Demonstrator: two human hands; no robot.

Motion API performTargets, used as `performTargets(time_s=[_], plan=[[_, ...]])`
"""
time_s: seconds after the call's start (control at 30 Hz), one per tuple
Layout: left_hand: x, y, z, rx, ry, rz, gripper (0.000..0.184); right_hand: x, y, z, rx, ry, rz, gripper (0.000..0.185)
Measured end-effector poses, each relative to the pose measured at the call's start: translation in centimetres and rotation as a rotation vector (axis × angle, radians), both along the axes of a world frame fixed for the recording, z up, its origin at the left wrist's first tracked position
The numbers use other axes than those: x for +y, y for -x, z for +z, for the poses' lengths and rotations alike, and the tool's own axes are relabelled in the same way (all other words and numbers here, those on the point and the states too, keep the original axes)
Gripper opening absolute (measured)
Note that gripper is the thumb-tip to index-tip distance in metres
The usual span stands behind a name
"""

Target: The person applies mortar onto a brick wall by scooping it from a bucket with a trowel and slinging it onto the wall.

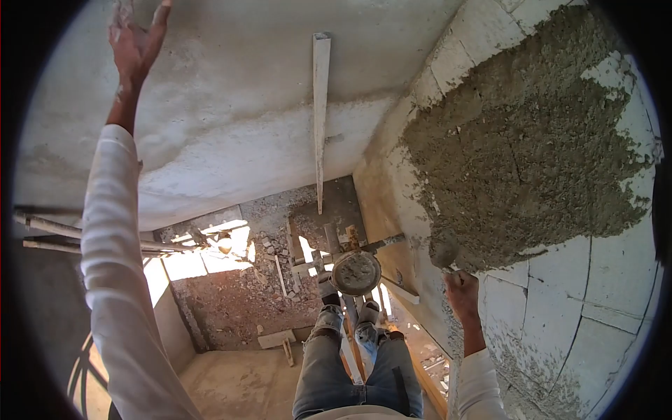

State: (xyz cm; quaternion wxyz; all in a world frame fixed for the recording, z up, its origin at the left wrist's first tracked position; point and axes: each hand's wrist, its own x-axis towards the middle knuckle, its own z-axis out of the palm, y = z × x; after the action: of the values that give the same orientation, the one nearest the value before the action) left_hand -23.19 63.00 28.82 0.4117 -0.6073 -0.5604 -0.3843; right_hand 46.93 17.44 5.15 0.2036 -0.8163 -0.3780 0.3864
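Note:
My right hand (463,292) is closed round the handle of a trowel (444,249). Its mortar-smeared blade is at the lower left edge of a patch of wet mortar (525,154) on the block wall (556,280). High on the left, my left hand (137,43) is raised with fingers apart and holds nothing; whether it touches the plastered wall (231,63) behind it I cannot tell. The fingers have pale smears and are partly cut off by the frame's top. Below me, a round pan of mortar (355,273) stands near my feet.
A long straight board (320,105) stands against the plastered wall. Wooden poles and planks (385,243) lie around and beneath my feet, well above a floor strewn with rubble (241,297). More poles (56,227) jut out at left.

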Motion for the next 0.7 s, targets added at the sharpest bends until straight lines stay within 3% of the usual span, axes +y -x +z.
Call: performTargets(time_s=[0.07, 0.13, 0.27, 0.47, 0.53, 0.63, 0.7], plan=[[1.4, -3.1, 5.8, -0.192, 0.292, 0.021, 0.119, 1.3, 0.0, 0.3, -0.105, -0.034, 0.030, 0.034], [5.0, -3.6, 7.3, -0.111, 0.268, 0.053, 0.111, 3.7, 0.0, 0.4, -0.287, -0.101, 0.133, 0.033], [12.1, -4.3, 4.0, -0.227, 0.056, 0.184, 0.102, 12.6, 1.8, 1.7, -0.422, -0.084, 0.154, 0.032], [9.8, -4.8, 0.3, -0.247, -0.033, 0.238, 0.101, 27.0, 5.5, -1.7, -0.666, -0.364, 0.385, 0.030], [9.2, -4.7, -0.4, -0.248, -0.052, 0.233, 0.101, 30.8, 7.2, -3.2, -0.595, -0.376, 0.447, 0.028], [9.3, -4.3, -1.7, -0.256, -0.053, 0.241, 0.101, 34.8, 11.7, -1.1, -0.314, -0.448, 0.521, 0.026], [8.7, -4.1, -1.9, -0.257, -0.067, 0.250, 0.100, 37.0, 14.2, 1.6, 0.044, -0.233, 0.488, 0.025]])
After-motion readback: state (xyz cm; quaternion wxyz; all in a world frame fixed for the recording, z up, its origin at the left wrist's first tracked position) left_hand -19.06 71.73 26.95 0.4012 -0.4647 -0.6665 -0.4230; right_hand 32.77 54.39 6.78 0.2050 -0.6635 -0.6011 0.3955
